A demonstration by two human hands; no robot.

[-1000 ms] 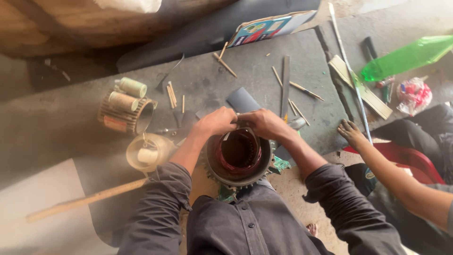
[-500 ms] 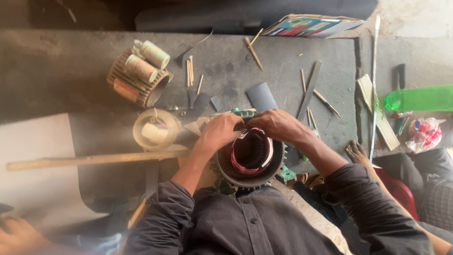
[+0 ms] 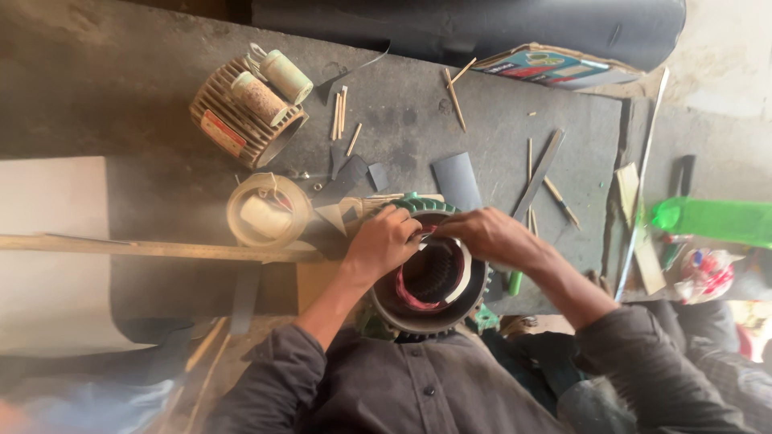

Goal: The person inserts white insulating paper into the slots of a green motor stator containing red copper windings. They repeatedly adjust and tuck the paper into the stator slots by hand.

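Note:
A round motor stator (image 3: 430, 309) with a dark finned shell and reddish slot lining rests against the bench edge in front of me. My left hand (image 3: 384, 241) grips its upper left rim, fingers curled over the edge. My right hand (image 3: 486, 233) reaches over the upper right rim, fingertips pinching at the slot lining where a pale strip of insulation paper (image 3: 465, 273) curves inside the bore. What exactly the fingers hold is hidden.
On the grey bench (image 3: 402, 120) lie a second finned motor shell (image 3: 241, 120) with two rolls on it, a tape roll (image 3: 265, 210), thin wooden sticks (image 3: 454, 96), a grey paper piece (image 3: 457, 181), and a long wooden strip (image 3: 145, 247). A green bag (image 3: 716, 221) lies right.
The view has shifted so the bench sits higher and closer. Both hands stay on the stator's upper rim, the right fingers now working further inside. The other person's hand at right is gone from view.

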